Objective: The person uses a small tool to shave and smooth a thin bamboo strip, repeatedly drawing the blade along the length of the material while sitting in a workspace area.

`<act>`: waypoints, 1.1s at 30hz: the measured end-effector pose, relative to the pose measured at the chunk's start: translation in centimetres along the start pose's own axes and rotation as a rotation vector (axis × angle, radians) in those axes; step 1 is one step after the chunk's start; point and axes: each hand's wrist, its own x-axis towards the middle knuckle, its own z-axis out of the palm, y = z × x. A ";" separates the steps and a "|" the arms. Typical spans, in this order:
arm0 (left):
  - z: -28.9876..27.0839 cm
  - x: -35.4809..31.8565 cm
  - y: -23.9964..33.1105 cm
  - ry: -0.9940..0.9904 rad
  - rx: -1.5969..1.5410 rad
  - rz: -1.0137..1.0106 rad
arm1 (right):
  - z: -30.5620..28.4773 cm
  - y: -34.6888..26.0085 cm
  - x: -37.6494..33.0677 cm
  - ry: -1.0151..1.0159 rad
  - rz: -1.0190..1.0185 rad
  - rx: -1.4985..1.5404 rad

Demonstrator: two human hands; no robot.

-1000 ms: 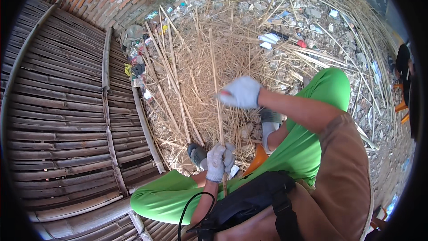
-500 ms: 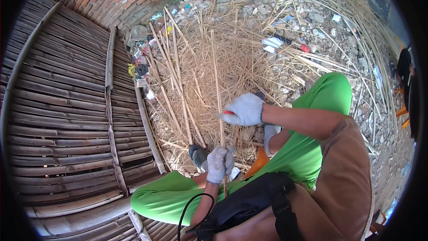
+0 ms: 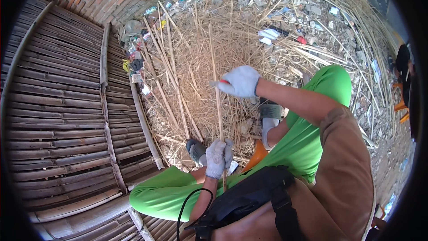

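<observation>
Bamboo slat panel (image 3: 67, 107) bounds the left, straw litter (image 3: 191, 62) lies far; gloved left hand (image 3: 217, 157) grips the thin cane (image 3: 214, 62) near, right hand (image 3: 240, 81) clasps a red-handled tool (image 3: 224, 82) against it.

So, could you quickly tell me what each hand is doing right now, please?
Left hand: closed around the lower part of the thin bamboo stick.
Right hand: closed on a red-handled tool held against the stick higher up.

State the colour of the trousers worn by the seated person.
Bright green trousers, clearest in the head view.
</observation>
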 end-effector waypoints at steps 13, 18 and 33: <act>-0.1 -0.5 0.2 -0.068 -0.034 0.069 | 0.0 -0.8 -1.3 0.013 -0.127 -0.004; 0.5 -0.6 0.3 -0.065 -0.044 0.018 | -0.8 4.6 3.2 0.140 0.012 -0.014; 0.8 -0.4 0.1 -0.267 -0.231 -0.011 | -2.5 4.6 4.3 0.255 0.247 1.007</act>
